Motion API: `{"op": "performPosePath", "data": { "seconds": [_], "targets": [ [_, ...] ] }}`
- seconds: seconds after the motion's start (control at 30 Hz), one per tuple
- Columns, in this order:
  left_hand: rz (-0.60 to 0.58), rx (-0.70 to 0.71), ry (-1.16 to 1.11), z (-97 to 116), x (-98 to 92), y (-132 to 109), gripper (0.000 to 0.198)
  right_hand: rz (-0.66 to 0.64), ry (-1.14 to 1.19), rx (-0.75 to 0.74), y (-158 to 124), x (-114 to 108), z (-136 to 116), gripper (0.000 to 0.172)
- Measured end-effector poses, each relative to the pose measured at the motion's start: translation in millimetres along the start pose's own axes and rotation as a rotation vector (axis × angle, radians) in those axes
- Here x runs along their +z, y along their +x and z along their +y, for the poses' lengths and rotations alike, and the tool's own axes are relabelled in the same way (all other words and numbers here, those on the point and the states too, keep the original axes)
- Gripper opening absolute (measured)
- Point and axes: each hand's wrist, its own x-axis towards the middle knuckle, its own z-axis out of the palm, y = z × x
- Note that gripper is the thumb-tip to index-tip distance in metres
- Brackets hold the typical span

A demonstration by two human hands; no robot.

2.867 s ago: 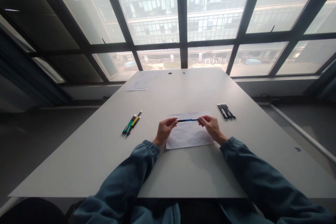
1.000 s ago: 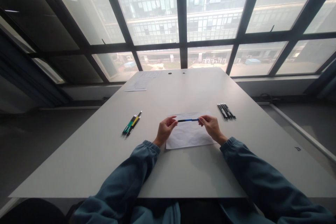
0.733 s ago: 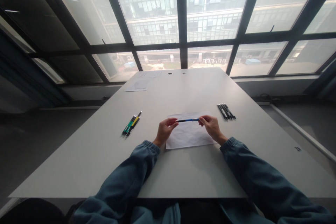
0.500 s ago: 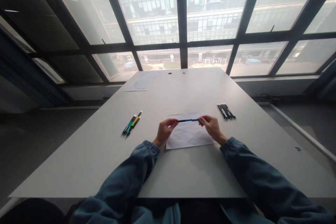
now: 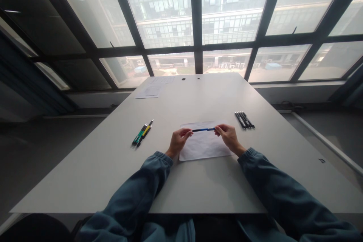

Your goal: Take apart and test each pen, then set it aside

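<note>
A blue and black pen (image 5: 203, 129) lies level between my two hands, above a white sheet of paper (image 5: 207, 147) on the table. My left hand (image 5: 179, 140) pinches its black end between thumb and fingers. At the other end, the fingertips of my right hand (image 5: 227, 137) are closed on the pen. To the left, several green, yellow and black pens (image 5: 142, 134) lie side by side. Several black pens (image 5: 244, 120) form a row beyond my right hand.
The white table (image 5: 93, 181) reaches forward to a wall of framed windows. More paper (image 5: 149, 90) lies at its far left. Two small dark spots, one a round hole (image 5: 183, 79), sit near the far edge. A small dark mark (image 5: 321, 160) is at the right.
</note>
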Motion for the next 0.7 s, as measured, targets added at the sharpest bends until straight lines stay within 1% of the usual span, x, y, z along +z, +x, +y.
{"op": "performPosePath", "data": {
  "seconds": [0.2,0.3,0.43,0.7],
  "targets": [
    [0.022,0.042,0.057,4.3,-0.4,1.3,0.034,0.008,0.006,0.008,-0.1,0.1,-0.9,0.038],
    [0.032,0.057,0.069,7.1,-0.3,1.0,0.03,0.014,0.001,0.009,-0.1,0.2,-0.7,0.039],
    [0.043,0.054,0.074,8.5,0.1,0.4,0.026,0.017,-0.002,0.006,-0.3,0.1,0.5,0.04],
    [0.035,0.054,0.088,6.0,-1.2,0.2,0.028,0.009,0.012,0.009,0.2,-0.4,1.2,0.036]
  ]
}}
